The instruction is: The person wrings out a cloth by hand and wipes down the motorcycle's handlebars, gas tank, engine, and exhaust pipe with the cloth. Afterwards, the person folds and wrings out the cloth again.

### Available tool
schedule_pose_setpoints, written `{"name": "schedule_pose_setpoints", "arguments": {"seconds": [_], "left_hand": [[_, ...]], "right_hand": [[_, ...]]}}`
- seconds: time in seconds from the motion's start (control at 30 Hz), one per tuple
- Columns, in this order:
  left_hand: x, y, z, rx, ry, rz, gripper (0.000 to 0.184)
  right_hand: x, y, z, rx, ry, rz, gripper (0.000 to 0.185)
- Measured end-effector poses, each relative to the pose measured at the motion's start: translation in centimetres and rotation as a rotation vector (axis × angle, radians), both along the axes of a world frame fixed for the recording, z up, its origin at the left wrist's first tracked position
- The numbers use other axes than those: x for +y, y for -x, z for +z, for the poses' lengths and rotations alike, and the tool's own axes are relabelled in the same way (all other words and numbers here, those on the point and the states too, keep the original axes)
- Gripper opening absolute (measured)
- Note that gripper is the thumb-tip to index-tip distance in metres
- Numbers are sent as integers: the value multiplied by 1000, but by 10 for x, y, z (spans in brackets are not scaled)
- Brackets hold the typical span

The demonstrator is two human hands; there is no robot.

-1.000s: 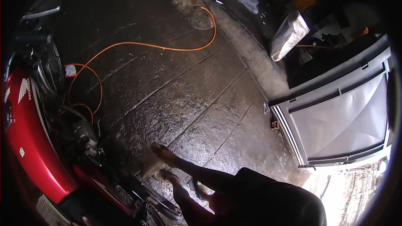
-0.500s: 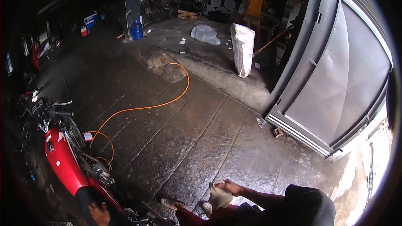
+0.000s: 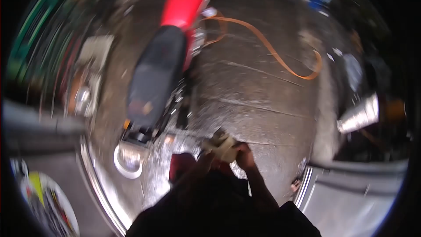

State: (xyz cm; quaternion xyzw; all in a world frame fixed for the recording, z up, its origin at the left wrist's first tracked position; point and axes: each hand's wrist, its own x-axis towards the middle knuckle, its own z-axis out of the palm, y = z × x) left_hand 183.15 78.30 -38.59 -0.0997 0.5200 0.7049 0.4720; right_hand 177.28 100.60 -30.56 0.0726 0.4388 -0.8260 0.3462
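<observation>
A pale cloth is bunched up in front of my body at the lower middle, blurred by motion. My right hand grips its right side. On the cloth's lower left side is my left hand, its fingers closed on the fabric as far as the blur shows. To the left stands a red motorcycle with a black seat, apart from both hands.
An orange hose curves over the wet floor beyond the motorcycle. A raised concrete edge runs along the right, with a wrapped silvery bundle on it. Metal gate panels stand at lower right and lower left.
The view has swung left and down, bringing the whole motorcycle seat into sight. My left hand has left the motorcycle and joined my right hand at the cloth.
</observation>
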Motion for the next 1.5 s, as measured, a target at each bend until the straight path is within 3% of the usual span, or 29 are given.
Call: {"name": "schedule_pose_setpoints", "arguments": {"seconds": [0.1, 0.13, 0.17, 0.2, 0.33, 0.43, 0.53, 0.57, 0.67, 0.7, 0.8, 0.87, 0.93, 1.0, 1.07, 1.1, 1.13, 1.2, 1.3, 1.37, 1.4, 1.47, 1.5], "left_hand": [[-44, -24, 30, -76, -195, 388, 100], [-61, -34, 44, -49, -282, 529, 102], [-75, -45, 73, 51, -434, 727, 102], [-89, -61, 74, 27, -526, 859, 87], [-118, -143, 74, 181, -273, 1186, 42], [-163, -214, 76, 271, -47, 1198, 31], [-210, -265, 100, 293, -37, 1338, 34], [-227, -281, 96, 303, -47, 1336, 38], [-262, -309, 101, 338, -180, 1509, 40], [-272, -321, 95, 291, -199, 1478, 49], [-300, -334, 97, 437, -104, 1241, 62], [-310, -343, 85, 184, -182, 1088, 77], [-311, -324, 75, 285, -332, 1116, 73], [-323, -296, 96, 218, -254, 1178, 62], [-337, -277, 96, 100, -148, 1255, 67], [-348, -268, 96, 124, -196, 1290, 60], [-355, -258, 95, 180, -223, 1399, 58], [-390, -256, 104, 13, -263, 1284, 65], [-417, -246, 100, 299, -199, 1277, 67], [-438, -230, 114, 356, -136, 1305, 67], [-449, -222, 121, 389, -106, 1316, 67], [-473, -206, 125, 382, -58, 1332, 71], [-483, -197, 128, 326, -55, 1365, 73]], "right_hand": [[-66, -3, 28, 268, -85, 218, 46], [-83, -9, 23, 442, -219, 262, 44], [-109, -15, 42, 360, -272, 318, 38], [-125, -20, 49, 553, -348, 456, 29], [-199, -63, 70, 954, -500, 655, 21], [-252, -108, 74, 1071, -560, 558, 18], [-276, -142, 51, 955, -571, 675, 19], [-289, -159, 45, 610, -416, 617, 19], [-321, -178, 35, 327, -266, 660, 23], [-329, -181, 35, 201, -274, 676, 22], [-355, -184, 33, 316, -290, 552, 19], [-365, -173, 42, 655, -522, 541, 14], [-365, -157, 42, 859, -627, 561, 14], [-368, -145, 48, 906, -712, 569, 17], [-376, -130, 54, 1021, -785, 584, 22], [-381, -121, 51, 1046, -755, 578, 27], [-389, -117, 51, 935, -712, 695, 26], [-419, -108, 51, 716, -601, 907, 24], [-462, -131, 46, 303, -307, 893, 20], [-483, -136, 44, 433, -256, 875, 25], [-490, -134, 31, 746, -324, 862, 31], [-499, -127, 21, 1048, -409, 861, 38], [-502, -122, 21, 1031, -429, 889, 38]]}}
